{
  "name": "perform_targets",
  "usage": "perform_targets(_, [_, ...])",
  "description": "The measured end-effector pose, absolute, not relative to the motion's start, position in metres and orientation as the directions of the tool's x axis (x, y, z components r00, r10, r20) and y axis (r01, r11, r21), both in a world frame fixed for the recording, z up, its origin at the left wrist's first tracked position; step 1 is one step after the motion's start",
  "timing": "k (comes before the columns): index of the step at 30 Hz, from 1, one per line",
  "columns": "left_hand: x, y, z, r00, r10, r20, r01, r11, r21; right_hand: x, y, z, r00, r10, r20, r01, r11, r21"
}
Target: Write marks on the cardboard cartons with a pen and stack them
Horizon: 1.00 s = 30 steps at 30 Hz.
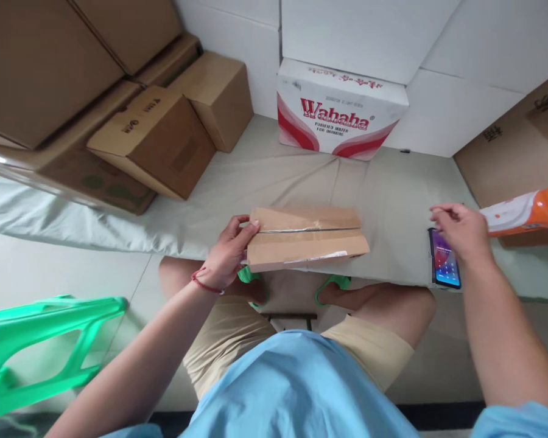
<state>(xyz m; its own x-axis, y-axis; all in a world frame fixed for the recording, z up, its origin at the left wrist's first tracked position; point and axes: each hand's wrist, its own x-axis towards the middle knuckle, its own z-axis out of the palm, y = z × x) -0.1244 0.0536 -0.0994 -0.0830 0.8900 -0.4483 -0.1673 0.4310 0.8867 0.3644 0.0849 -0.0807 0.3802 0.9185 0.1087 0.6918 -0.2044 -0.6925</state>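
A small flat cardboard box (305, 246) lies near the front edge of the cloth-covered surface, its top seam running lengthwise. My left hand (232, 246) grips its left end, thumb on top and fingers at the far side. Over to the right, my right hand (463, 228) is held above a phone (445, 264) with a lit screen. Its fingers are curled together in a pinch; whether anything is between them is too small to make out. An orange-and-white bottle-shaped object (525, 210) lies just beyond that hand.
Several brown cartons (164, 143) are stacked at the left. A white Wahaha water carton (340, 112) stands against white panels at the back. Another large carton (511, 134) is at the right. A green plastic stool (55, 322) stands on the floor at left.
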Motion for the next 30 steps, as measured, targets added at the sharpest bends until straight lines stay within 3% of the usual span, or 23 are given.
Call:
perform_targets(5, [-0.128,0.037,-0.106,0.017,0.836,-0.548,-0.261,0.533,0.805,0.291,0.036,-0.092,-0.02,0.991,-0.13,0.457,-0.106,-0.883])
perform_targets(8, [-0.13,0.025,-0.112,0.11,0.743,-0.66,-0.306,0.658,0.689,0.263,0.004,-0.099,-0.234,0.96,-0.154,0.227,-0.101,-0.969])
perform_targets(12, [-0.13,0.009,-0.111,0.286,0.667,-0.688,-0.346,0.741,0.575,0.246,-0.023,-0.12,-0.077,0.986,-0.147,0.087,-0.141,-0.986])
perform_targets(16, [-0.125,-0.007,-0.095,0.403,0.709,-0.579,-0.358,0.704,0.613,0.244,-0.042,-0.136,0.09,0.945,-0.316,-0.1,-0.307,-0.947])
perform_targets(19, [-0.115,-0.02,-0.083,0.412,0.771,-0.485,-0.395,0.631,0.668,0.243,-0.05,-0.133,0.17,0.887,-0.43,-0.233,-0.388,-0.892])
perform_targets(23, [-0.097,-0.026,-0.082,0.333,0.803,-0.495,-0.463,0.596,0.655,0.234,-0.054,-0.116,0.266,0.831,-0.489,-0.3,-0.411,-0.861])
perform_targets(26, [-0.092,-0.025,-0.096,0.24,0.784,-0.572,-0.583,0.588,0.561,0.224,-0.061,-0.104,0.266,0.855,-0.444,-0.317,-0.358,-0.878])
perform_targets(30, [-0.102,-0.022,-0.123,0.121,0.737,-0.665,-0.651,0.565,0.508,0.22,-0.074,-0.093,0.14,0.966,-0.215,-0.237,-0.178,-0.955])
